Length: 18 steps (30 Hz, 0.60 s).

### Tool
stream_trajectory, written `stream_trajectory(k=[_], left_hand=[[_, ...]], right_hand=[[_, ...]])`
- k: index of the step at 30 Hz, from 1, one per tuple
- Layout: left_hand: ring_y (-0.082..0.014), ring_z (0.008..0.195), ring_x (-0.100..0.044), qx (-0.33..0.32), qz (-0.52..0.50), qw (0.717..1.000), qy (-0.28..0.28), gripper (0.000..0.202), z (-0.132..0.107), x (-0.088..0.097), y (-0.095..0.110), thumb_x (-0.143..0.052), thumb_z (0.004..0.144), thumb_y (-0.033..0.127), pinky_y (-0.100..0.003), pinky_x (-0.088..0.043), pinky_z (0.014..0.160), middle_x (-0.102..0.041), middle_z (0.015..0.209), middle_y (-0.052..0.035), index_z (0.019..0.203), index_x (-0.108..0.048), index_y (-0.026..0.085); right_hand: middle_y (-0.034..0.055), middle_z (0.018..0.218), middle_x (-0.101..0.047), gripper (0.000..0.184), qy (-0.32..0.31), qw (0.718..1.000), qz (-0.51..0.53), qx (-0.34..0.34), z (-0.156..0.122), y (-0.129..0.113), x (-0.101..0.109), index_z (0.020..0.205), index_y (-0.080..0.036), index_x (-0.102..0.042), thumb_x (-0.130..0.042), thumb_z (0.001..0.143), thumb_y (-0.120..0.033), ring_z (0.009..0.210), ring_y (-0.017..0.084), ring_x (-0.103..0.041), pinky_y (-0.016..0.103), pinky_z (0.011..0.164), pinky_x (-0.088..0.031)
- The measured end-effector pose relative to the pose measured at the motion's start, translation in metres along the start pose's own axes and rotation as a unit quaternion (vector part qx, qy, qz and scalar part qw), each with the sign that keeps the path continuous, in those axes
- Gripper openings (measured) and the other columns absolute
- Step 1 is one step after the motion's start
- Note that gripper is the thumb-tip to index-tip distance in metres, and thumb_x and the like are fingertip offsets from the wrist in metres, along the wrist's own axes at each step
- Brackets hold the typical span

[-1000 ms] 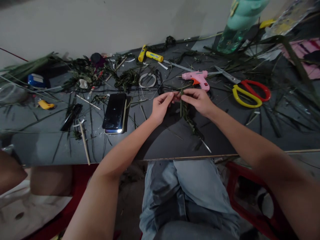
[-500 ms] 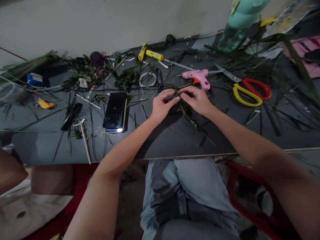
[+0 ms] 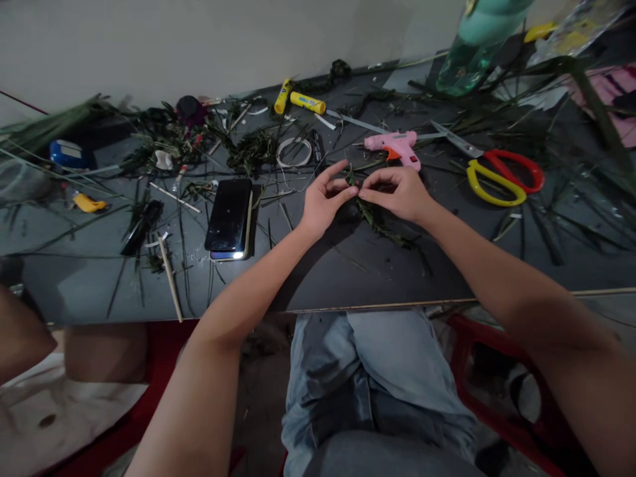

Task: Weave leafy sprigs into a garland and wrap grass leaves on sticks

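Note:
Between my two hands is a braided strip of dark green leaf blades (image 3: 372, 220), its tail slanting down to the right over the table. My left hand (image 3: 325, 199) pinches the strip's upper end between thumb and fingers, with the index finger raised. From the other side, my right hand (image 3: 397, 192) pinches the same end, its fingertips nearly touching the left thumb. Exactly what lies between the fingertips is partly hidden. Just beyond my right hand lies a pink glue gun (image 3: 392, 144). A coil of pale wire (image 3: 294, 154) and a black marker (image 3: 317, 152) lie beyond my left hand.
Red-and-yellow-handled scissors (image 3: 497, 175) lie to the right. A phone (image 3: 228, 215) is at left, near a wooden stick (image 3: 169, 278). Yellow tubes (image 3: 307, 103), a green bottle (image 3: 472, 53) and leaf piles (image 3: 251, 152) stand or lie along the back. Another person's arm (image 3: 22, 334) is at lower left.
My left index finger has lifted away from the strip. My right hand has shifted slightly right, and its fingers are more curled. The strip stays between both hands.

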<state>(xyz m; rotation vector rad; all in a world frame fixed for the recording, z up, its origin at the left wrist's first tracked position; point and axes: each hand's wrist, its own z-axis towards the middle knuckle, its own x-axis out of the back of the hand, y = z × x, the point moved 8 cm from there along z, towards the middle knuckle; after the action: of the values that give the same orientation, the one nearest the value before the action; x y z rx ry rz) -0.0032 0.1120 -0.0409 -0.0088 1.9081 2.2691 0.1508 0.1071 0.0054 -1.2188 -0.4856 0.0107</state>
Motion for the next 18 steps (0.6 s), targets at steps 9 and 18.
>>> stream_trajectory(k=[9, 18], left_hand=[[-0.0203, 0.113, -0.069, 0.046, -0.099, 0.976, 0.191, 0.041, -0.003, 0.028, 0.004, -0.074, 0.089, 0.046, -0.025, -0.057, 0.08, -0.072, 0.119, -0.0051, 0.122, -0.063, 0.025], [-0.0145, 0.082, -0.07, 0.019, -0.03, 0.997, 0.074, 0.039, -0.003, 0.011, 0.013, -0.071, 0.087, 0.057, -0.024, -0.054, 0.066, -0.074, 0.089, -0.0049, 0.09, -0.077, 0.02]], right_hand=[[0.0009, 0.073, -0.056, 0.054, -0.03, 0.996, 0.089, -0.001, 0.004, 0.007, -0.005, 0.08, -0.019, -0.059, -0.075, 0.076, -0.071, 0.063, 0.01, -0.05, 0.026, 0.057, -0.046], [-0.0008, 0.07, -0.048, 0.056, -0.061, 0.981, 0.181, -0.026, 0.003, 0.004, -0.014, 0.078, -0.021, -0.053, -0.078, 0.072, -0.07, 0.062, 0.01, -0.049, 0.024, 0.052, -0.043]])
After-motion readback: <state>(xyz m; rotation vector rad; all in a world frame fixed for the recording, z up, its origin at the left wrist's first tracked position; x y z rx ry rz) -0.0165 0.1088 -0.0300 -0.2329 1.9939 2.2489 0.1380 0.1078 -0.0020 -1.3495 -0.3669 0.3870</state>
